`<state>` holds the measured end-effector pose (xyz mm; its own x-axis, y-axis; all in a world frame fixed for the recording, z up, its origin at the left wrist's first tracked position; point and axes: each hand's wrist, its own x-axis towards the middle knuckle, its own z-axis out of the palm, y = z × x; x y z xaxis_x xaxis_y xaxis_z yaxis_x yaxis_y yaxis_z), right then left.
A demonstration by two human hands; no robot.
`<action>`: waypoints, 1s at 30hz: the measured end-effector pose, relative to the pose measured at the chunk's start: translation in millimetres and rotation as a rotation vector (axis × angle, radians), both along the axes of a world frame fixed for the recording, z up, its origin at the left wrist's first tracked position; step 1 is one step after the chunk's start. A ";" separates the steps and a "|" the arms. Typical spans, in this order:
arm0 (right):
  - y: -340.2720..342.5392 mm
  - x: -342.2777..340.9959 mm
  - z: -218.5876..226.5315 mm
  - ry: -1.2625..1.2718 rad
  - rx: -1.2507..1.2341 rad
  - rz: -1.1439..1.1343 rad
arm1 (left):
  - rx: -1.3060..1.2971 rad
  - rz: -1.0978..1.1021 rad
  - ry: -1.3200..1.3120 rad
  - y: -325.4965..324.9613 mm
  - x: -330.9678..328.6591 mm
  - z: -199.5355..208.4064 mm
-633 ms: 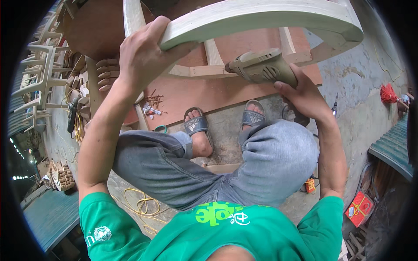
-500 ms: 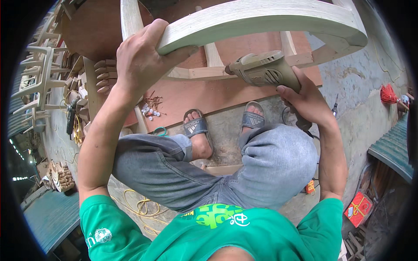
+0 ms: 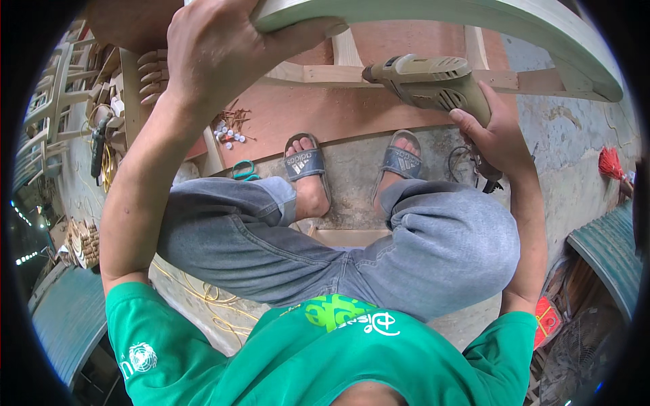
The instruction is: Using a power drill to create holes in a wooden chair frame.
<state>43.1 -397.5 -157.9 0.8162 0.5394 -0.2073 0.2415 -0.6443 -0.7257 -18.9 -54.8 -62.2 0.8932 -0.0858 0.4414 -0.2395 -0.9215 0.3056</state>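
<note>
A pale curved wooden frame, like part of a chair, crosses the top of the view, its thick upper rail (image 3: 420,12) nearest me. My left hand (image 3: 220,57) is wrapped round the left end of that rail, thumb along its underside. In my right hand (image 3: 497,132) is an olive-coloured power drill (image 3: 437,84), held by its grip and pointing left. The drill's tip lies against or just in front of the lower wooden rail (image 3: 325,74); whether it touches I cannot tell.
A brown board (image 3: 298,122) lies under the frame, with screws (image 3: 233,118) and small white caps on it. Green-handled scissors (image 3: 245,170) rest near my left foot. Yellow cord (image 3: 203,298) loops on the floor. Chair frames (image 3: 57,115) stand at left; a red brush (image 3: 611,164) is at right.
The wooden frame now sits higher in view, its right end farther right. My left hand still grips it and has shifted up. The drill and my right hand have moved slightly right and up.
</note>
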 end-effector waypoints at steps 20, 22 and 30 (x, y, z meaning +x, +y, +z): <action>-2.4 -7.2 29.2 0.253 -0.008 -0.044 | 0.135 -0.068 -0.096 0.5 1.5 8.1; -5.0 -9.5 31.5 0.225 0.014 -0.043 | 0.133 -0.075 -0.112 -0.6 2.6 7.9; -8.4 -15.3 45.0 0.191 0.019 -0.101 | 0.131 -0.034 -0.057 -2.8 -0.8 11.5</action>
